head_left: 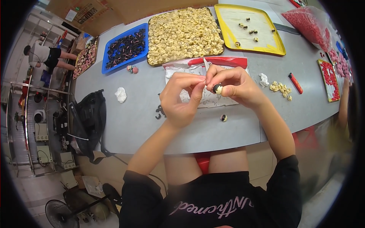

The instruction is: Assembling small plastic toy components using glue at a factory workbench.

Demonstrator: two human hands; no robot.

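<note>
My left hand point(181, 98) and my right hand point(238, 88) meet fingertip to fingertip over the middle of the table. Between the fingers of my right hand sits a small black-and-cream figurine head point(217, 89). The left thumb and forefinger are pinched together beside it; whatever they hold is too small to name. A slim white pointed thing point(206, 64) rises just beyond the fingertips, and I cannot tell if either hand grips it. Beneath the hands lies a white sheet with a red band point(235, 62). Nearer me, another black-and-cream piece point(223, 118) rests on the table.
At the back stand a blue tray point(105, 68) of black parts, a tray of cream pieces point(184, 36) and a yellow tray point(279, 47) with several small heads. A red marker-like tube point(295, 83) lies right, a black bag point(88, 125) left. Another person's arm point(344, 102) shows far right.
</note>
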